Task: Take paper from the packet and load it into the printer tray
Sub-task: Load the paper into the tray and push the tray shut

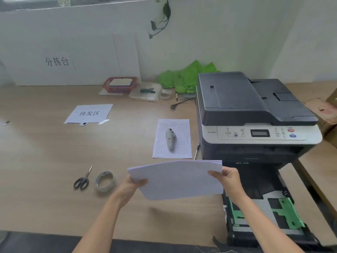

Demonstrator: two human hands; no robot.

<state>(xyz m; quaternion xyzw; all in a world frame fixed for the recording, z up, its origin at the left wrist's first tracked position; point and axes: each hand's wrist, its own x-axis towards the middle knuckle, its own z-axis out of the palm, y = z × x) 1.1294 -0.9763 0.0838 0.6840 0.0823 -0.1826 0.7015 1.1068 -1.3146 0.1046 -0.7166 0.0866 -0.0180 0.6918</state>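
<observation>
I hold a stack of white paper [177, 179] above the wooden table, bowed upward in the middle. My left hand [132, 185] grips its left edge and my right hand [228, 177] grips its right edge. To the right stands a black and white printer [255, 114]. Its paper tray [262, 207] is pulled out toward me below my right forearm, showing green guides and no paper inside. The stack hangs just left of the tray. No paper packet is in view.
On the table [45, 161] lie scissors [83, 179], a tape roll [105, 180], a printed form [172, 139] with a small grey device [170, 138] on it, a labelled sheet [89, 114], a red basket [119, 84], green cloth [186, 75] and a plug [173, 106].
</observation>
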